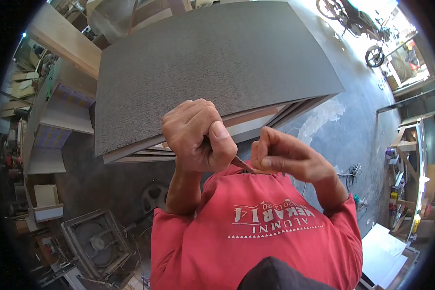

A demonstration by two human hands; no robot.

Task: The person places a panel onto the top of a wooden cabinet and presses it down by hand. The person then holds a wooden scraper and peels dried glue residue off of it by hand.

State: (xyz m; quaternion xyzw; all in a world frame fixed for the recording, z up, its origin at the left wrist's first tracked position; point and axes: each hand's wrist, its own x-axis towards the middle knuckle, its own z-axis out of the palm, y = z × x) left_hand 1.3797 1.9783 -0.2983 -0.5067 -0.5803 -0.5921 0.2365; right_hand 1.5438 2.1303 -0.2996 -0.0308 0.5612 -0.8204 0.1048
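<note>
My left hand (195, 137) is closed in a fist, thumb on top, near the front edge of the dark grey board. A thin brownish strip (241, 164) runs from under this fist toward my right hand; its material is hard to make out. My right hand (290, 157) has its thumb and fingers pinched at the strip's other end, in front of my red shirt. Most of the strip is hidden by the fingers. Just beyond my hands lies the large dark grey board (208, 58), with a textured surface and small printed letters at its near left corner.
Pale panels and framing sit under the board. To the left stand a wooden shelf unit (65, 116) and a square fan (97, 240) on the floor. A motorcycle (355, 21) is at the far right, above white sheets (384, 253) and a cluttered rack (406, 179).
</note>
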